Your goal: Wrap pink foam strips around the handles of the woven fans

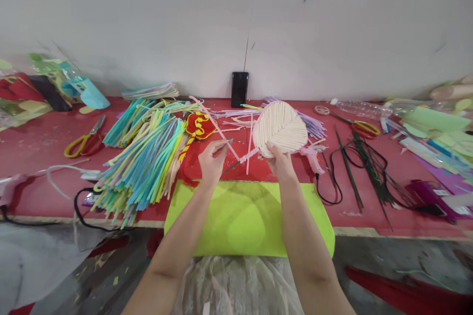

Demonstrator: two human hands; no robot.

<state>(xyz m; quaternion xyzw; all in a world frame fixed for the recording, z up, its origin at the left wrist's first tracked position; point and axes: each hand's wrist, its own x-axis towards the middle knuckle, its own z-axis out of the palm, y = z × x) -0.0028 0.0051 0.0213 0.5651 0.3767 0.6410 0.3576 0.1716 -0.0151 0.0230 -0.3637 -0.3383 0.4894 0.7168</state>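
My right hand (280, 159) grips the lower edge of a cream leaf-shaped piece (281, 128) made of foam strips, held tilted above the red table (44, 142). My left hand (213, 156) is closed in a pinch on a thin pink foam strip (218, 128) that runs up and to the left. A short pink stub with a green wire (242, 159) sticks out from the leaf's base between my hands. A lime-green foam sheet (244, 216) lies under my forearms at the table's front edge.
A big pile of coloured foam strips (144, 157) lies left, with yellow-handled scissors (83, 142) beyond. A red-and-yellow foam ornament (199, 125), a black phone (240, 88) against the wall, a pink glue gun (312, 155), black cable and green wires (362, 167) lie around.
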